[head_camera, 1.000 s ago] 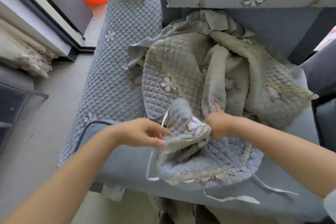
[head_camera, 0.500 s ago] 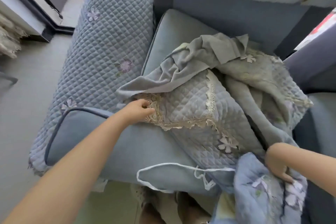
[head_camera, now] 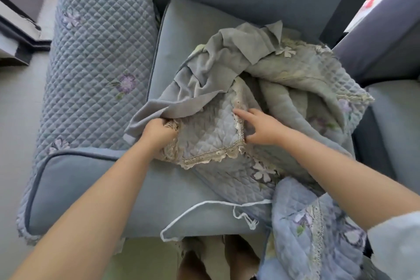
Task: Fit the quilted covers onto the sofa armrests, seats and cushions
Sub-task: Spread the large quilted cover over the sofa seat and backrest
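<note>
Left hand is clenched on the lace-trimmed corner of the quilted cover, fingers curled right into the frilly edge, and there's a flap of plain grey lining draped over the knuckles. Right hand sits on the other side of that same panel, fingers spread fairly wide and lying along the lace seam, thumb tucked down at the corner; looks more like pressing than a proper grab, though I can't tell for sure if anything's pinched underneath. The cover itself is a crumpled heap in the middle of the bare blue seat cushion, with more quilted folds and little purple flower patches bunched up behind and to the right of the hands. A second, bluer quilted piece hangs off the front right corner of the seat, under the right forearm, and a thin white tie cord loops across the front of the cushion. The armrest on the left already has its quilted cover on, flowers and all. Grey floor off to the left.
</note>
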A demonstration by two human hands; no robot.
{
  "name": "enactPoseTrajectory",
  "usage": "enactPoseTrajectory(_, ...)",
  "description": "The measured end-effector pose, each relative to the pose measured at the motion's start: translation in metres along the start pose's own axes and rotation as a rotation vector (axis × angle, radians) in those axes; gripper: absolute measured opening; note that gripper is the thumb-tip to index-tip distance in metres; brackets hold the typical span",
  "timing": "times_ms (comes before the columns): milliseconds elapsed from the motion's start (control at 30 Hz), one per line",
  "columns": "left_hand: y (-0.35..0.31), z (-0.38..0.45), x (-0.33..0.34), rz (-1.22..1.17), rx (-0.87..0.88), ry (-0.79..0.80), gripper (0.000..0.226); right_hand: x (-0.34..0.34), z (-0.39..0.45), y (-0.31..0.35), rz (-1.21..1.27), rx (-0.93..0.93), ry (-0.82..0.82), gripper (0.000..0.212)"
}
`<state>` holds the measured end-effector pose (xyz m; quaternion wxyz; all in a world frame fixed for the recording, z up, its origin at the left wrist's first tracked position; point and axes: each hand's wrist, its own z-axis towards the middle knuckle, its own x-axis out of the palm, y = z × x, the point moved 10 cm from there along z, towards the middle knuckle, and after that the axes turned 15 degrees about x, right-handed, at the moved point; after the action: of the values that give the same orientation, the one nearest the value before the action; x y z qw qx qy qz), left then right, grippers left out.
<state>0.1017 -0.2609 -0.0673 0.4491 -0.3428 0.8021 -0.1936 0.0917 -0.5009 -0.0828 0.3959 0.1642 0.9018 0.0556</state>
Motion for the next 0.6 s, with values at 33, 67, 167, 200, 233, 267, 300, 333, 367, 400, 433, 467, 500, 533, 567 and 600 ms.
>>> enactPoseTrajectory(33,-0.004,0.000,0.005,0.108,0.041,0.088,0.018,0.003,-0.001,0.002,0.005,0.001,0.010,0.064)
enactPoseTrajectory(67,-0.008,-0.004,0.011,0.222,0.084,0.199,0.019,0.009,-0.002,0.005,0.022,0.002,0.043,0.055)
enactPoseTrajectory(167,-0.011,-0.029,0.039,0.600,0.155,0.623,0.018,0.029,-0.012,0.007,0.105,0.020,0.270,0.042)
enactPoseTrajectory(200,-0.006,-0.041,0.049,0.697,0.157,0.739,0.019,0.035,-0.017,0.004,0.113,0.028,0.363,0.039)
enactPoseTrajectory(233,0.002,-0.051,0.056,0.780,0.146,0.828,0.018,0.038,-0.022,0.001,0.127,0.028,0.412,0.037)
enactPoseTrajectory(267,0.007,-0.059,0.063,0.843,0.174,0.885,0.016,0.033,-0.025,-0.002,0.168,0.024,0.387,0.035)
enactPoseTrajectory(300,0.009,-0.061,0.065,0.895,0.195,0.896,0.018,0.019,-0.024,-0.010,0.214,0.024,0.272,0.032)
enactPoseTrajectory(333,0.008,-0.058,0.061,0.958,0.217,0.867,0.022,-0.005,-0.022,-0.022,0.245,0.028,0.058,0.030)
enactPoseTrajectory(367,0.002,-0.053,0.055,1.021,0.221,0.835,0.027,-0.037,-0.018,-0.032,0.238,0.003,-0.238,0.032)
enactPoseTrajectory(400,-0.007,-0.048,0.049,1.081,0.235,0.819,0.032,-0.058,-0.014,-0.042,0.188,0.015,-0.436,0.038)
enactPoseTrajectory(433,-0.008,-0.048,0.043,1.101,0.218,0.769,0.035,-0.067,-0.015,-0.055,0.142,0.078,-0.575,0.048)
enactPoseTrajectory(467,-0.055,0.003,0.033,1.139,0.249,0.654,0.037,-0.119,0.018,-0.078,0.079,0.183,-0.678,0.059)
enactPoseTrajectory(500,-0.070,0.015,0.026,1.098,0.246,0.572,0.039,-0.128,0.031,-0.098,0.025,0.336,-0.621,0.069)
enactPoseTrajectory(533,-0.084,0.024,0.021,1.062,0.292,0.485,0.039,-0.130,0.040,-0.115,-0.044,0.481,-0.546,0.074)
enactPoseTrajectory(567,-0.096,0.030,0.016,1.016,0.331,0.369,0.038,-0.129,0.046,-0.133,-0.050,0.600,-0.491,0.076)
enactPoseTrajectory(600,-0.102,0.034,0.013,0.936,0.371,0.278,0.039,-0.123,0.047,-0.152,-0.015,0.713,-0.428,0.072)
